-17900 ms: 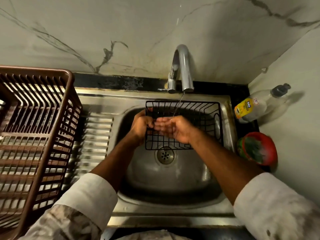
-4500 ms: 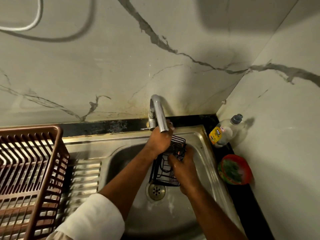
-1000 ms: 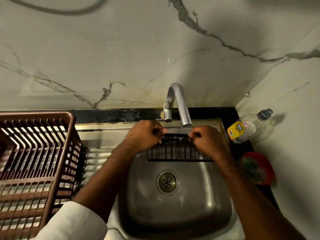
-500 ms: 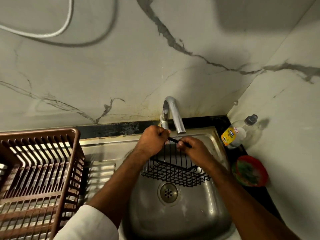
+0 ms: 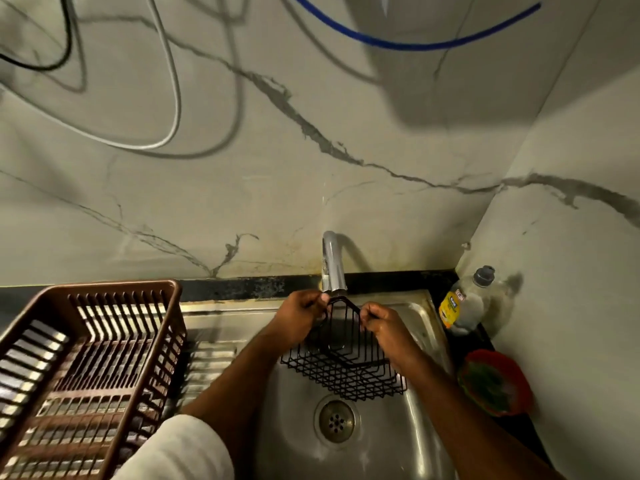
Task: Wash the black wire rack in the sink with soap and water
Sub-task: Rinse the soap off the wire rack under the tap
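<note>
I've tipped the rack (image 5: 343, 355) up since a moment ago, so one corner now points at the tap (image 5: 333, 268).

The rack hangs over the sink (image 5: 420, 327), above the drain (image 5: 336, 418), its mesh bottom low and its top corner right under the spout. My left hand (image 5: 300, 318) is pinched shut on the rim wire left of that corner, my right hand (image 5: 383, 328) on the wire to the right. I can't make out any running water here. I judge this is the rinse, turning each side under the tap. The soap bottle (image 5: 462, 303) stands far right, the red bowl (image 5: 493, 381) nearer, the brown drying basket (image 5: 104, 344) left.
</note>
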`<state>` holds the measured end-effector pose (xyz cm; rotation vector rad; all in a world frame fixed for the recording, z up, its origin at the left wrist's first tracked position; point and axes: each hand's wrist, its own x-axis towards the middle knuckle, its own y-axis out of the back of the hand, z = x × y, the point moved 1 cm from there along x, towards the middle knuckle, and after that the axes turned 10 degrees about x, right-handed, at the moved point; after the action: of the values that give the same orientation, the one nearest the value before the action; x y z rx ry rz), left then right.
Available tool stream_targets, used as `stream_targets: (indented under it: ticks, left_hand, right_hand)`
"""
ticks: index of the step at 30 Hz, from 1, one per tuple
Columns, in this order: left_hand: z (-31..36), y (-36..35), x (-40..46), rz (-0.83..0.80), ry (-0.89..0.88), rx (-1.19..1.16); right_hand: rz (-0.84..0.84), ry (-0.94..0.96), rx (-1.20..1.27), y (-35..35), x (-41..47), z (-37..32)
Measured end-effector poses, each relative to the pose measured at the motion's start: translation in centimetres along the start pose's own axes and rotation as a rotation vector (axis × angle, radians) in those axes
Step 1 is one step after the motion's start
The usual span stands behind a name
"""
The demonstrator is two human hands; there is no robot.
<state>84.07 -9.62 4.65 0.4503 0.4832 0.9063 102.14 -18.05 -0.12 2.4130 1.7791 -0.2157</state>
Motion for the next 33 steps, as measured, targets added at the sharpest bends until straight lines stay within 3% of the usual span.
stream_targets:
  ticks: [8,12,18,22,33]
  left_hand:
    - [0.8,-1.0,-0.2,0.123,-0.033,0.121]
    - [0.9,-0.6,0.2,0.136,-0.053,0.196]
    - [-0.7,2.1,1.0,0.109,-0.084,0.310]
    - [-3.4,3.4,1.5,0.103,-0.089,0.214]
    - [-5.4,0.2,2.0,0.197,-0.148,0.056]
  right_hand:
    - [-0.089,0.191,0.015,-1.6,-0.2,-1.9]
    - [-0.045,0.240,0.010,-2.0,0.5,-1.6]
    - [0.006,0.245,0.215,-2.0,0.7,-1.1]
    - [0.033,0.221,0.335,-1.7,0.5,-0.2]
    - [0.191,0.225,0.246,-1.2,1.5,1.2]
